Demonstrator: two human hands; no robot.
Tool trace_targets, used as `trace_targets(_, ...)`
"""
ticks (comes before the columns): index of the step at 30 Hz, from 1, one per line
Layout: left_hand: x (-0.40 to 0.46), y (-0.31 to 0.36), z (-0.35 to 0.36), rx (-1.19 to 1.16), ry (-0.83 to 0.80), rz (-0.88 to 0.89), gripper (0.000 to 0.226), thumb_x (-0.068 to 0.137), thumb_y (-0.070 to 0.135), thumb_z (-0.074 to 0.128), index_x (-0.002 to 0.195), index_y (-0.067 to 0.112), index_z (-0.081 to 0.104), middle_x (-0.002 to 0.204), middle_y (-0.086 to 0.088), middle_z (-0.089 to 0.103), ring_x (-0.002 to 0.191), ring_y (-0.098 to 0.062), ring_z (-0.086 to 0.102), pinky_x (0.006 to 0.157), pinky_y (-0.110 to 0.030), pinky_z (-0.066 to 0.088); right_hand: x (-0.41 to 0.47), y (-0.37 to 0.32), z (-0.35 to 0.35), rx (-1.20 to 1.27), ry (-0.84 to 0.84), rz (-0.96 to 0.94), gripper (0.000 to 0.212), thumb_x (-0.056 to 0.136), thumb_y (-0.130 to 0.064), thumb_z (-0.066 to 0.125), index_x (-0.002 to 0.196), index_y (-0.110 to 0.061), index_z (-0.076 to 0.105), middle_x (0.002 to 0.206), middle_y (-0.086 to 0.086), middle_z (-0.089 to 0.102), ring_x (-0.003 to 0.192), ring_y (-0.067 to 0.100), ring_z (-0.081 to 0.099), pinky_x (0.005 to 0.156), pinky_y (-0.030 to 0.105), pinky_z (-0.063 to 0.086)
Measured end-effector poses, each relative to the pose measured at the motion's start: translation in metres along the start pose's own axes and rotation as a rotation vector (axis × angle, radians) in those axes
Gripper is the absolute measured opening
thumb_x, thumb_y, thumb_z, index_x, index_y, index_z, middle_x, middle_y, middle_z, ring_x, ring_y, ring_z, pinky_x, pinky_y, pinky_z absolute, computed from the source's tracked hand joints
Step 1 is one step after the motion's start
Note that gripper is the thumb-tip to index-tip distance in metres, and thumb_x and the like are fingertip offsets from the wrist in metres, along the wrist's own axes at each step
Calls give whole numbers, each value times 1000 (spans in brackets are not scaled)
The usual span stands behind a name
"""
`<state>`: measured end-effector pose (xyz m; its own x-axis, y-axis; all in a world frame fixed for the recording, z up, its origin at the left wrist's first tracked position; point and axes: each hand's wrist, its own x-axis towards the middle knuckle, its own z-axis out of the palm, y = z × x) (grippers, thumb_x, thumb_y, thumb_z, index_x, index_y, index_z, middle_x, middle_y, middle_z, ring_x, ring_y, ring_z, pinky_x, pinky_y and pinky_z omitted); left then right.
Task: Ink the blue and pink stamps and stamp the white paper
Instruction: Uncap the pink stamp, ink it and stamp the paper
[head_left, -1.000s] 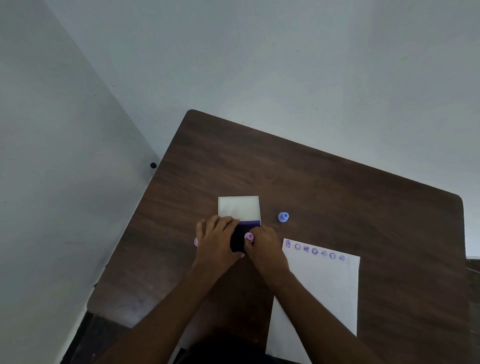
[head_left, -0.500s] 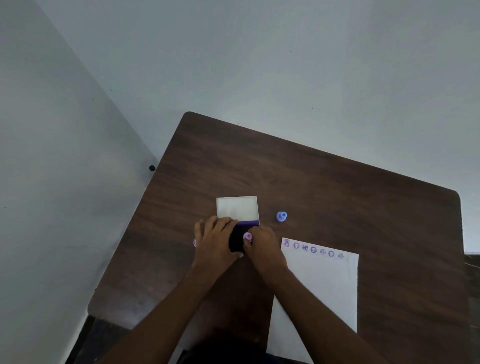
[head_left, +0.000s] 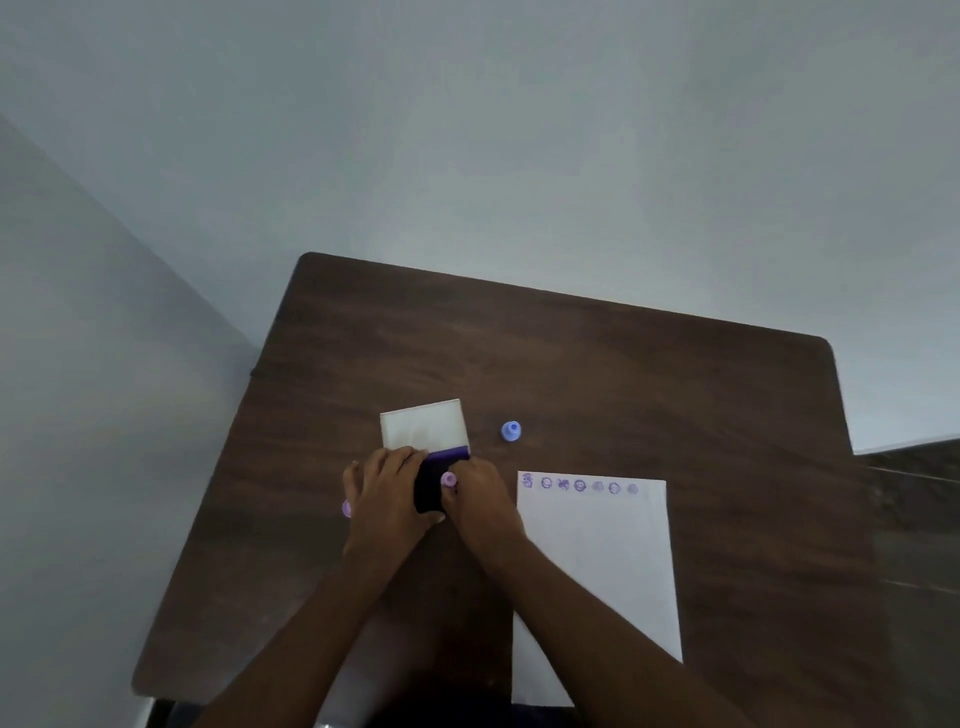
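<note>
An open ink pad (head_left: 431, 480) with a dark purple inking face lies mid-table, its white lid (head_left: 423, 423) flipped back. My right hand (head_left: 480, 501) pinches a small pink stamp (head_left: 448, 479) down on the dark pad. My left hand (head_left: 392, 493) rests on the pad's left side with fingers curled over its edge. A blue stamp (head_left: 511, 431) stands alone on the table right of the lid. The white paper (head_left: 597, 571) lies to the right, with a row of several purple prints (head_left: 579, 485) along its top edge.
The dark wooden table (head_left: 623, 374) stands against pale walls. Another small pink stamp (head_left: 346, 508) peeks out left of my left hand. The table's far half holds nothing but bare wood.
Both hands stay at the ink pad with the pink stamp on it. The view has shifted a little; nothing else has moved.
</note>
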<state>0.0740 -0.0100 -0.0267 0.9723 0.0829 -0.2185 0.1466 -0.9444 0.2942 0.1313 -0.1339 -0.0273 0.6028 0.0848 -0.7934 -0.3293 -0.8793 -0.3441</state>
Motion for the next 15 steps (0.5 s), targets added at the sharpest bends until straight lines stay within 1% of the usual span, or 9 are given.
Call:
trace_targets(1,1,0,0,10,-14,-3,84,45,49,84,121,23,61,121,0,63,115,-25,53,101,-48,27,-6,0,-1,-29,-23,-16,49,91,-24,58,135,-11,42,143,14,43,129,28,42,108,37,34)
trace_targets(2,2,1,0,25,-29,-6,83,46,50,84,121,23,60,121,0,63,116,-25,52,102,-48,28,-10,4,-1,-20,37,-91,42,92,-22,56,130,-9,47,138,17,47,124,29,46,104,38,38)
trace_targets(3,3,2,-1,45,-53,-11,83,48,51,83,122,23,60,122,-1,62,117,-25,51,102,-48,29,-14,8,1,7,152,-192,31,93,-21,53,121,-8,54,128,19,54,115,30,51,97,38,43)
trace_targets(5,4,5,-1,76,-84,-29,82,53,51,82,126,22,57,127,-2,58,122,-25,48,105,-47,30,-29,16,2,72,287,-300,26,93,-21,50,112,-6,60,116,17,60,106,30,56,91,37,45)
trace_targets(8,5,15,-3,89,-91,-32,87,56,48,82,133,21,52,134,-6,53,127,-27,43,106,-46,30,-39,37,-1,302,425,-241,28,96,-32,47,110,-14,63,107,6,66,96,16,60,90,32,50)
trace_targets(10,2,18,-1,52,-44,50,83,59,45,82,133,22,51,134,-6,52,126,-27,43,105,-47,33,-51,55,-9,418,575,-266,28,96,-36,45,99,-19,67,94,-1,69,84,7,59,81,27,52)
trace_targets(12,0,30,6,3,-26,136,73,67,40,81,132,21,53,132,-6,55,123,-26,47,103,-44,36,-60,80,-16,478,723,-263,27,95,-36,49,94,-20,71,88,-5,71,80,4,60,76,19,50)
trace_targets(13,1,44,10,-16,-47,154,68,72,38,79,132,20,54,133,-6,55,123,-25,48,104,-41,36,-63,91,-21,482,768,-246,26,94,-36,51,94,-20,72,87,-7,72,80,3,61,76,16,47)
trace_targets(15,2,74,19,-53,-153,83,60,82,36,72,135,19,50,139,-7,51,127,-23,45,109,-38,32,-66,112,-32,493,779,-164,25,93,-38,53,96,-22,72,88,-11,71,79,1,59,75,13,43)
